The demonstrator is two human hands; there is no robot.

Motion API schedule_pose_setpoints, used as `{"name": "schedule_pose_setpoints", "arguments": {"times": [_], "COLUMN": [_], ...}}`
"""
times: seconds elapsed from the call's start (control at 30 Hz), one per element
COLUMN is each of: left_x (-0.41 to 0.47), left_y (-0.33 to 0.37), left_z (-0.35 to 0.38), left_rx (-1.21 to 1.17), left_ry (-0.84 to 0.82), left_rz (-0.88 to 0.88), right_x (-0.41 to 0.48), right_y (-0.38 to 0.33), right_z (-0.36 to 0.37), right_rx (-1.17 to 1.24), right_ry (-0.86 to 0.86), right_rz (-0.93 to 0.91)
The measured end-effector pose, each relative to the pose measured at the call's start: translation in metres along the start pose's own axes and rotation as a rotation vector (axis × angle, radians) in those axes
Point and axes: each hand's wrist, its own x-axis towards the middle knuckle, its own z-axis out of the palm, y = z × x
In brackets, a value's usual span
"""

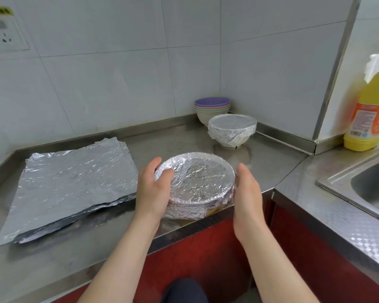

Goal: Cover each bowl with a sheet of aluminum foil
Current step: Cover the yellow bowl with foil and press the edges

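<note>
A foil-covered bowl (197,182) sits at the front edge of the steel counter, a bit of yellow showing under the foil. My left hand (153,189) grips its left side, thumb on the foil top and fingers round the rim. My right hand (246,189) stands open, fingers straight, along the bowl's right side, touching or nearly touching the foil. Behind, a second foil-covered white bowl (232,130) stands near the corner. A stack of uncovered bowls (212,106), purple on top, is in the corner. Several loose foil sheets (74,184) lie stacked at the left.
The steel counter (260,162) ends in a raised back lip against tiled walls. A sink (368,189) lies at the right, with a yellow detergent bottle (370,114) behind it. A wall socket (6,36) is at upper left. Red cabinet fronts lie below.
</note>
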Motion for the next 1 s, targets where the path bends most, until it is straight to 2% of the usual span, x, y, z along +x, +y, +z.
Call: {"name": "schedule_pose_setpoints", "arguments": {"times": [0.33,0.4,0.5,0.57,0.63,0.77,1.0], "left_x": [0.016,0.019,0.006,-0.013,-0.026,-0.027,-0.02], "left_y": [0.002,0.006,0.017,0.02,0.016,0.01,0.005], "left_z": [0.009,0.004,-0.011,-0.013,-0.009,-0.003,-0.002], "left_rx": [-0.027,0.049,0.201,0.308,0.439,0.448,0.41], "left_ry": [-0.063,-0.032,-0.011,-0.136,-0.213,-0.224,-0.241], "left_rz": [-0.059,0.028,0.37,0.493,0.579,0.621,0.687], "right_x": [-0.006,-0.003,0.0,0.004,0.007,0.011,0.018], "right_y": [-0.004,-0.005,-0.017,-0.028,-0.037,-0.044,-0.038], "right_z": [0.019,0.012,-0.013,-0.03,-0.04,-0.041,-0.032], "right_rx": [0.041,-0.009,-0.173,-0.365,-0.611,-0.926,-1.005], "right_ry": [-0.062,-0.091,-0.164,-0.311,-0.451,-0.601,-0.616], "right_rz": [0.031,-0.003,-0.314,-0.551,-0.696,-0.852,-1.016]}}
